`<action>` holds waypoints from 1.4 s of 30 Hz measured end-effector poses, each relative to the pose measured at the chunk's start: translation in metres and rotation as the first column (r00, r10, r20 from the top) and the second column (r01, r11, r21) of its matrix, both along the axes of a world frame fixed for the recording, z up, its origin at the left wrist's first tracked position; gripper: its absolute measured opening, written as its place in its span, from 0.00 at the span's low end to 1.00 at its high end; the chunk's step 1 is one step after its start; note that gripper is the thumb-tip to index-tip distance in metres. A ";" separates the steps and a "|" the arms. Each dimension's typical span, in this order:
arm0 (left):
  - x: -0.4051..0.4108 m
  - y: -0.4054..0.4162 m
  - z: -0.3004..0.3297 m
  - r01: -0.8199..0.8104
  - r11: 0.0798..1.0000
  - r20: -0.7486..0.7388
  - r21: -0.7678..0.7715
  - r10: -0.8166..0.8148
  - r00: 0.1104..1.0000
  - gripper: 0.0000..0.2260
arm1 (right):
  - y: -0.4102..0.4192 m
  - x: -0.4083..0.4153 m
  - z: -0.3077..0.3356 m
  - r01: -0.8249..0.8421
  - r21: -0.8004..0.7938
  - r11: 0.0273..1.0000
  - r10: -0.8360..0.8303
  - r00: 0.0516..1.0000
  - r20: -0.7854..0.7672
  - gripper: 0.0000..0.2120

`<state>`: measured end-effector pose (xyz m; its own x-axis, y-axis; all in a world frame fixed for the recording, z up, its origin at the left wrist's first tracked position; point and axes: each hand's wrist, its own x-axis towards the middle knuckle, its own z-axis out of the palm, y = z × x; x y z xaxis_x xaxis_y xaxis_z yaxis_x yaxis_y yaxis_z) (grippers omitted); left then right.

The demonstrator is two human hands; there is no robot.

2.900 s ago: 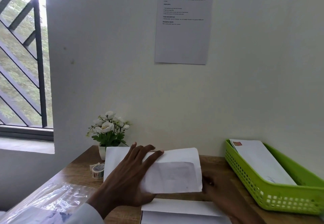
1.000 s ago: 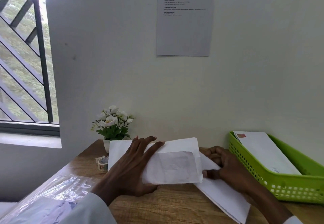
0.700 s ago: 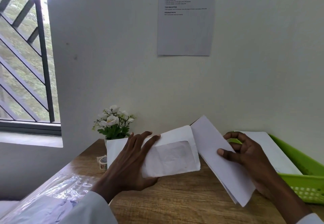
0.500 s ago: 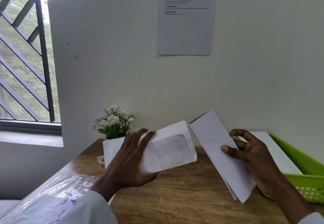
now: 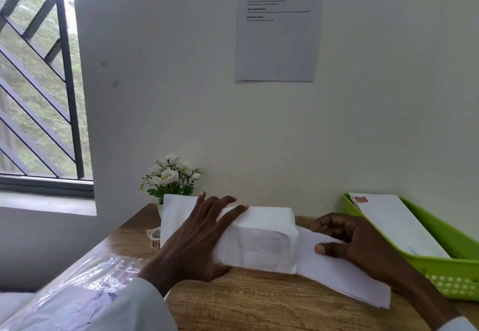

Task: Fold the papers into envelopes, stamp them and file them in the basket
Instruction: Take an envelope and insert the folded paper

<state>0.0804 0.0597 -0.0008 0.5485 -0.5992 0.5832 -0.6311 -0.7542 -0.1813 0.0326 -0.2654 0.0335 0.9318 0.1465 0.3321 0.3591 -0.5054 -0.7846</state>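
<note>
Since half a second ago the folded paper [image 5: 337, 273] has come down from mid-air, and its near end now sits in the open mouth of the envelope [image 5: 261, 242], right at the desk [image 5: 259, 302] edge of things. I read this as the insertion step, with stamping and filing still to come for this one. My left hand [image 5: 197, 237] lies over the left half of the envelope, fingers long and nearly straight on top and the thumb tucked below, which pins it and, I judge, keeps the mouth gaping toward the right so the sheet has somewhere to go. My right hand [image 5: 357, 242] pinches the paper, thumb on its upper face and fingers curled behind, holding it at a slant so the narrow end leads in. How deep the sheet already sits I cannot tell, since the envelope hides that end. The basket [image 5: 440, 276] waits just to the right, touching nothing I hold, with one stamped envelope [image 5: 396, 224] already leaning inside. A tape roll [image 5: 155, 237] and a small flower pot [image 5: 171, 177] stand behind the envelope, out of the way.
</note>
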 end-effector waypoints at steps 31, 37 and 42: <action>-0.012 -0.031 0.000 0.036 0.989 -0.025 0.145 -0.033 0.999 0.47 | 0.015 0.004 -0.011 -0.008 0.002 1.000 0.008 0.999 0.037 0.09; -0.010 -0.023 0.001 0.011 0.995 -0.027 0.096 -0.008 1.000 0.46 | -0.006 0.001 -0.004 0.015 0.049 0.999 -0.012 0.998 -0.060 0.07; -0.011 -0.028 0.000 0.035 0.994 -0.032 0.107 -0.032 0.999 0.46 | 0.001 0.007 -0.012 0.013 0.175 0.985 -0.004 0.999 -0.054 0.04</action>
